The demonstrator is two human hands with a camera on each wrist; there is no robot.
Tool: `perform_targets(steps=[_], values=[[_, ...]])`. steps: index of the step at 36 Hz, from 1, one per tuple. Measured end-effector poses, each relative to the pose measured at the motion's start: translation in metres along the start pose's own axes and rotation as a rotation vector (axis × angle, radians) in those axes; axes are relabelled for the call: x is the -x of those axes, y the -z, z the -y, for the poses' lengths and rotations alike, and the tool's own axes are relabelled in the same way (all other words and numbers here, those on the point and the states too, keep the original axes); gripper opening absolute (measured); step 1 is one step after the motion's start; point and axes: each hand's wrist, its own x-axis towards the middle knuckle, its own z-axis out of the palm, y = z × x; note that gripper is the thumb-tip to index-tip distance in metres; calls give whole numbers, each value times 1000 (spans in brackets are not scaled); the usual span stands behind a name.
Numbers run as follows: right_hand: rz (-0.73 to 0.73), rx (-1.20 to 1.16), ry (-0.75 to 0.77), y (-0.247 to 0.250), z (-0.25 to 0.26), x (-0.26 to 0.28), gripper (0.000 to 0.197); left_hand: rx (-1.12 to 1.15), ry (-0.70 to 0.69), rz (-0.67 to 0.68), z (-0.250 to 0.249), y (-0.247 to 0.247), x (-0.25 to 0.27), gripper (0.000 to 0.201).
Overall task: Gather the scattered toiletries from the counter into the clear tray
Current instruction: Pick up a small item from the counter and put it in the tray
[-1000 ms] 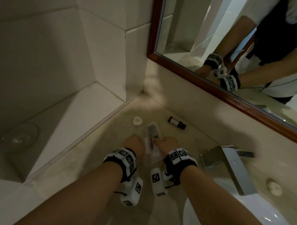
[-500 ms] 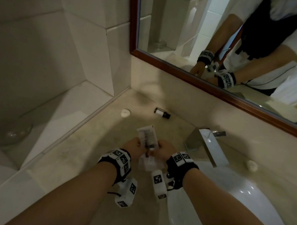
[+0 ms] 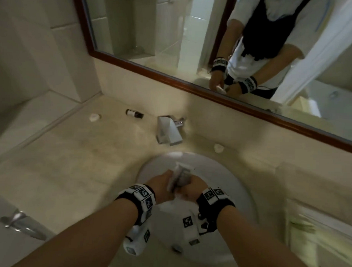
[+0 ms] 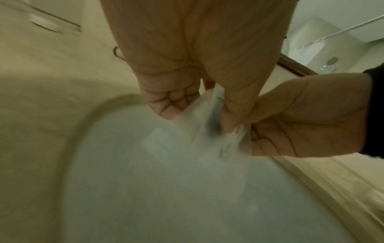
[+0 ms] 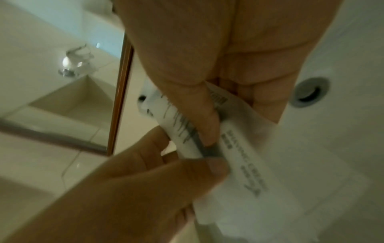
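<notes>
Both hands hold white printed toiletry packets together above the white sink. My left hand pinches the packets from the left and my right hand grips them from the right. The left wrist view shows the left hand pinching the crinkled packets. In the right wrist view the right hand presses its thumb on the packets, with the left hand's fingers below. A small dark bottle and two white round items lie on the counter. A blurred, clear tray-like shape sits at the right edge.
A chrome faucet stands behind the sink. A wood-framed mirror runs along the back wall. The beige counter stretches left to a tiled ledge. A metal handle shows at lower left. The sink's overflow hole is close to my right hand.
Both hands have carried the packets rightward, from the counter left of the faucet to over the sink. The view has swung right with them; the bottle and round item stay put.
</notes>
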Motion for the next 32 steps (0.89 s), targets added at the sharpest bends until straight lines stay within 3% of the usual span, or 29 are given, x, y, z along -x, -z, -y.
perform_targets(steps=[3,7,12,15,17,22,28,32], values=[[-77,-211,23,31,-39,26,25,-13,-55,-36,-40,-28,5,62],[-139,-310,9,70,-74,64,20,-112,-130,-73,-101,-62,5,48],[-489,-385,57,123,-129,115,70,-361,-221,-85,-179,-98,7,44],[-704,-76,-41,150,-154,144,100,-417,-272,-69,-217,-115,10,33],[-778,200,-49,164,-170,163,97,-450,-296,-62,-240,-126,12,29],[-744,679,-55,183,-214,194,89,-519,-387,-46,-286,-153,15,25],[-654,927,-149,209,-244,223,52,-597,-516,28,-331,-180,13,32],[-592,891,-224,220,-267,228,30,-619,-571,60,-350,-200,5,27]])
